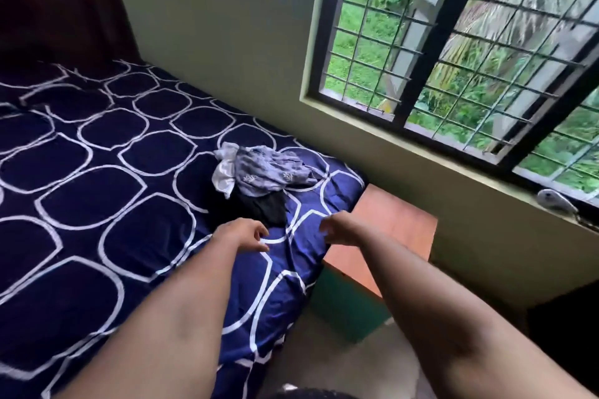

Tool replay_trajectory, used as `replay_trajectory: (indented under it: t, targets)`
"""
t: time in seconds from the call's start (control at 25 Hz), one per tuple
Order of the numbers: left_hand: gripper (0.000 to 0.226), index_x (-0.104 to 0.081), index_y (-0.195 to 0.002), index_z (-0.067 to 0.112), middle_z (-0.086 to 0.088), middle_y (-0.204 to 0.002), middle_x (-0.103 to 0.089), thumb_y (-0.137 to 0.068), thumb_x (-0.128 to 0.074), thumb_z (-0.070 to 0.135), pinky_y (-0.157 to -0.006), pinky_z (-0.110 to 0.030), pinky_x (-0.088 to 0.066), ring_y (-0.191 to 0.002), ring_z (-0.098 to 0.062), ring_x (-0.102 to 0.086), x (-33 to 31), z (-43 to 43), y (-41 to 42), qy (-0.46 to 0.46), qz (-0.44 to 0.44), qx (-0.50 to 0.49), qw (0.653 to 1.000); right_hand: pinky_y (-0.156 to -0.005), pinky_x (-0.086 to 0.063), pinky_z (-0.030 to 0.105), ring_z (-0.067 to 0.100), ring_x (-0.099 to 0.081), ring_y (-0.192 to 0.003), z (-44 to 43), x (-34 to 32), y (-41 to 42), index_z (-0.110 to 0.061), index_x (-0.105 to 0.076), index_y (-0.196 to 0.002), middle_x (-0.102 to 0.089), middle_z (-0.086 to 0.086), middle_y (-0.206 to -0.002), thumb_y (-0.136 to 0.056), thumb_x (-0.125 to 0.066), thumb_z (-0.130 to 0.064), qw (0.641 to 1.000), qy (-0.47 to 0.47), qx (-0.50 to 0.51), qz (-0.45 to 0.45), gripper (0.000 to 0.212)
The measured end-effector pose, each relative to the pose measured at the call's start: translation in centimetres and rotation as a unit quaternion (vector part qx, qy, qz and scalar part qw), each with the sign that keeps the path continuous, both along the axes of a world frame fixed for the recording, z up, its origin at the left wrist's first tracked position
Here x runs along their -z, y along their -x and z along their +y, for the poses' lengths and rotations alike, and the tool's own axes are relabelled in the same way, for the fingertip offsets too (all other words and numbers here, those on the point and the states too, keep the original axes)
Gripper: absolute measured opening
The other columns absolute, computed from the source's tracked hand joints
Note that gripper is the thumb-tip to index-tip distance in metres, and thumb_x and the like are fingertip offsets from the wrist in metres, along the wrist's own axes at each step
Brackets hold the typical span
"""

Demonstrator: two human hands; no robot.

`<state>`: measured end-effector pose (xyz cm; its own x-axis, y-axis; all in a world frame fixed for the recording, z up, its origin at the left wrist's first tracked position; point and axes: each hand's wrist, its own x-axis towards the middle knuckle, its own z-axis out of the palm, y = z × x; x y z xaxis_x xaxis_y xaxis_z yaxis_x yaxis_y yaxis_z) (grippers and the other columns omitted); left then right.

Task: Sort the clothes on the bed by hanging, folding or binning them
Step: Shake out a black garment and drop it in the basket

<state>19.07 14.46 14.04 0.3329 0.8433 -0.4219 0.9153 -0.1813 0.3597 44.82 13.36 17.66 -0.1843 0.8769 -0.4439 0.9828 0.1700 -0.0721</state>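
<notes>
**Two bare hands stretched toward a small pile of clothes on a bed**

A bed is seen from above, covered by a navy sheet printed with large white rings. A small pile of clothes is heaped near the bed's far right corner, close to the wall side. On top, a crumpled lavender-grey patterned garment is spread. A white cloth is bunched at its left edge, and a black garment is partly covered beneath them, on the near side.

Both forearms are extended from the bottom of the view. The left hand is held just beside the near edge of the black garment, its fingers loosely curled and nothing gripped. Whether it touches the sheet cannot be told. The right hand is held over the corner edge of the bed, fingers likewise loosely bent and empty, apart from the pile.

An orange-topped box with a green side is set against the end of the bed. A barred window with greenery behind it is set in the pale green wall. A dark wooden headboard is seen at upper left.
</notes>
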Motion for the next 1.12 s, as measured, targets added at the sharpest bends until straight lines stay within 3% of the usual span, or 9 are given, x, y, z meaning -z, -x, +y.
replay_trajectory:
  t: [0.08,0.36,0.52,0.76,0.96,1.12]
  targets:
    - [0.048,-0.062,-0.120,0.035,0.013,-0.110,-0.067,-0.076,-0.069,0.052,-0.094,-0.028,-0.048,-0.105,-0.008,-0.061,1.1,1.3,0.8,0.003,0.007,-0.033,0.999,-0.085,-0.046,0.030,0.027,-0.059,-0.107,2.6,1.1,0.4,-0.024,-0.061,-0.116,-0.063,0.006,-0.118,-0.086,-0.059,-0.028,1.000,0.014,-0.013,-0.013,0.030]
    - [0.051,-0.059,-0.124,0.036,0.014,-0.115,-0.064,-0.077,-0.070,0.052,-0.095,-0.028,-0.046,-0.110,-0.008,-0.058,3.4,7.8,2.4,0.033,0.023,-0.135,0.990,-0.090,-0.045,0.031,0.028,-0.057,-0.113,13.9,3.7,1.8,-0.021,-0.062,-0.122,-0.062,0.008,-0.122,-0.088,-0.058,-0.024,0.994,0.034,-0.106,-0.021,0.034]
    - [0.050,-0.058,-0.124,0.038,0.013,-0.115,-0.064,-0.078,-0.070,0.051,-0.095,-0.028,-0.047,-0.109,-0.009,-0.059,2.9,12.7,2.9,0.024,0.037,-0.193,0.980,-0.087,-0.049,0.031,0.028,-0.062,-0.105,21.3,3.5,3.1,-0.016,-0.066,-0.114,-0.066,0.010,-0.114,-0.087,-0.056,-0.021,0.987,0.035,-0.160,-0.004,0.029]
    - [0.049,-0.057,-0.125,0.037,0.014,-0.113,-0.063,-0.079,-0.069,0.050,-0.089,-0.025,-0.045,-0.107,-0.008,-0.059,4.2,17.2,3.2,0.034,0.025,-0.269,0.962,-0.088,-0.051,0.034,0.025,-0.061,-0.107,29.5,4.9,4.9,-0.027,-0.062,-0.114,-0.063,0.006,-0.118,-0.085,-0.057,-0.022,0.980,0.037,-0.195,0.004,0.030]
    - [0.046,-0.058,-0.124,0.034,0.011,-0.117,-0.062,-0.080,-0.070,0.043,-0.091,-0.026,-0.043,-0.111,-0.010,-0.057,8.7,18.0,5.4,0.051,0.006,-0.344,0.937,-0.087,-0.049,0.030,0.026,-0.063,-0.104,32.2,9.7,7.6,-0.023,-0.066,-0.111,-0.066,0.008,-0.114,-0.085,-0.053,-0.018,0.973,0.058,-0.223,0.030,0.030]
    - [0.046,-0.059,-0.124,0.031,0.003,-0.121,-0.059,-0.080,-0.071,0.033,-0.095,-0.037,-0.048,-0.112,-0.017,-0.058,14.9,16.8,5.8,0.081,0.014,-0.370,0.925,-0.087,-0.050,0.033,0.017,-0.055,-0.084,32.1,15.7,7.6,-0.022,-0.067,-0.103,-0.067,0.005,-0.107,-0.085,-0.053,-0.019,0.973,0.104,-0.202,0.029,0.024]
